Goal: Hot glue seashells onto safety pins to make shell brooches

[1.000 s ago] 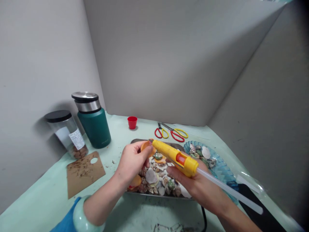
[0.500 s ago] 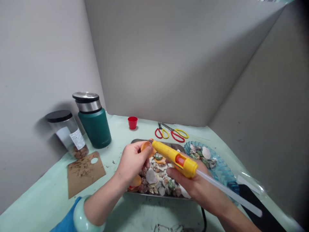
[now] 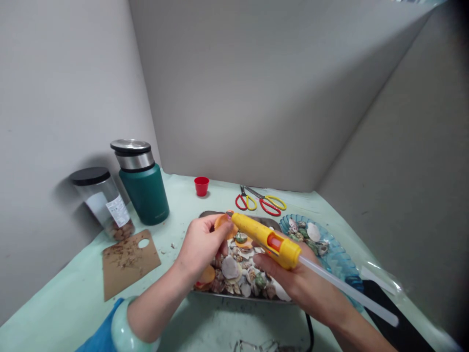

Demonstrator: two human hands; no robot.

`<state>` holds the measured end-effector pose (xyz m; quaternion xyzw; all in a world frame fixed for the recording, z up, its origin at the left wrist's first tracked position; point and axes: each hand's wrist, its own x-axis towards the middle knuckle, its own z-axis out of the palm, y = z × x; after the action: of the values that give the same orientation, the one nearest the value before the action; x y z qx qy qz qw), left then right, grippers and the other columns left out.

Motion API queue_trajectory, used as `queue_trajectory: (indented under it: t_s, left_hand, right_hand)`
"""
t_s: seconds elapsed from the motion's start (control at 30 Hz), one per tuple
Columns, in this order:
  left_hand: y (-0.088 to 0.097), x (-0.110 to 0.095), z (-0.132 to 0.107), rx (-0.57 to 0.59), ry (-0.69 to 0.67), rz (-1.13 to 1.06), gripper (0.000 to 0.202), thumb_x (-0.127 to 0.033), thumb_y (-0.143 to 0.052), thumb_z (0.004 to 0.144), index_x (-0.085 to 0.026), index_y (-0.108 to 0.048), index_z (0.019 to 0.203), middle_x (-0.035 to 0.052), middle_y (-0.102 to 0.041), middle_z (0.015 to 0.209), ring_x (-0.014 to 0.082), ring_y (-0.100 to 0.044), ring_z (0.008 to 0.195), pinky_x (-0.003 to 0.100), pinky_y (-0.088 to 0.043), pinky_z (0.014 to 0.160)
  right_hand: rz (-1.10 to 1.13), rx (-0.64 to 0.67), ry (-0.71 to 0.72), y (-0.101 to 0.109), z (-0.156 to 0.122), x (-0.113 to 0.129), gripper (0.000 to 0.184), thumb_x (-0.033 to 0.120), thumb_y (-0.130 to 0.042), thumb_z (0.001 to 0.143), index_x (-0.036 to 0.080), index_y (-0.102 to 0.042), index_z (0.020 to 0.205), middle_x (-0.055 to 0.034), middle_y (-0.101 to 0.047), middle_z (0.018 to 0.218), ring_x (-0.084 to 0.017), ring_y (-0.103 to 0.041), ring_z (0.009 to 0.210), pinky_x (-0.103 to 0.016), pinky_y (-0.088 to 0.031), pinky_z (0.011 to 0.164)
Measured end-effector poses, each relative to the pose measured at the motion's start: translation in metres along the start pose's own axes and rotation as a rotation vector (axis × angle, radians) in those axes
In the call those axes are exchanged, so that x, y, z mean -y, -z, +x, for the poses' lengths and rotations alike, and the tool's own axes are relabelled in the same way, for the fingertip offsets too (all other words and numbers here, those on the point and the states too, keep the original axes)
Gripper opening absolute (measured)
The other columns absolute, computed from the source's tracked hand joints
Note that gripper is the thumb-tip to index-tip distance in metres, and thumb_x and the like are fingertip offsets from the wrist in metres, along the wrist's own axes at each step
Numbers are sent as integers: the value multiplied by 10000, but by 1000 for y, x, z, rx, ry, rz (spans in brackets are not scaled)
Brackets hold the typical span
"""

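Head: rounded shell point(image 3: 221, 222), plastic glue gun point(image 3: 264, 238)

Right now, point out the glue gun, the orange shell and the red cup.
glue gun point(image 3: 256, 232), head view, on the yellow barrel.
orange shell point(image 3: 220, 223), head view, on its exposed upper face.
red cup point(image 3: 201, 187), head view, on the outer wall.

Head view looks forward and down, close over left hand point(image 3: 201, 245) and tray point(image 3: 205, 214); 3 o'clock edge dark, perhaps vignetting.
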<state>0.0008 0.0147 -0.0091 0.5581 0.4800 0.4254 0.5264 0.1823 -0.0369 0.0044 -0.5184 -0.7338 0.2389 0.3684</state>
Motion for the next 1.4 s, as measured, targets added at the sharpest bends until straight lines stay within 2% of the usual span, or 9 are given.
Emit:
queue_trajectory:
  t_s: [0.1,0.3,0.57,0.87,1.07,1.2,1.4]
  left_hand:
    - [-1,0,1,8,-3,-7,228,-359,-535,814,-185,-548,667,-46,-487,392,71,-380,339,185,-305,378]
    - [0,1,0,28,13,-46,257,-369,-556,807,-180,-519,637,-52,-480,383,64,-366,341,180,-302,379]
    - [0,2,1,57,29,-110,275,-375,-568,806,-182,-505,621,-53,-479,380,57,-361,329,177,-287,372]
    - [0,1,1,63,40,-147,281,-385,-587,793,-181,-502,619,-54,-482,375,55,-357,320,176,-275,363]
    - [-1,3,1,79,36,-163,269,-378,-591,788,-179,-508,626,-53,-482,373,54,-346,320,174,-267,363]
    - [-1,3,2,75,36,-157,278,-383,-589,791,-177,-505,624,-52,-484,377,53,-349,323,173,-268,366]
    - [0,4,1,76,33,-159,270,-370,-589,797,-178,-499,629,-54,-484,376,54,-353,323,172,-272,364]
  right_hand:
    - [-15,59,-43,0,0,-1,228,420,-542,836,197,-565,793,15,-583,652,-141,-527,579,-249,-441,534]
    - [-5,60,-96,1,1,-1,259,454,-525,842,199,-563,819,-4,-607,687,-180,-581,700,-251,-437,544]
    - [5,64,-83,1,1,-1,249,450,-534,829,204,-567,820,26,-523,602,-144,-493,554,-257,-416,513]
    - [24,51,-79,1,1,-3,260,457,-529,831,203,-576,861,17,-549,620,-156,-520,584,-262,-418,524]
    - [7,64,-95,0,2,-2,257,451,-535,824,196,-561,806,-2,-598,686,-158,-539,619,-258,-420,536]
    - [6,72,-112,0,2,1,272,461,-526,828,194,-575,842,12,-566,636,-148,-514,574,-254,-417,522]
    - [23,43,-76,0,2,-1,256,443,-534,829,194,-589,836,8,-565,647,-161,-547,620,-260,-438,551]
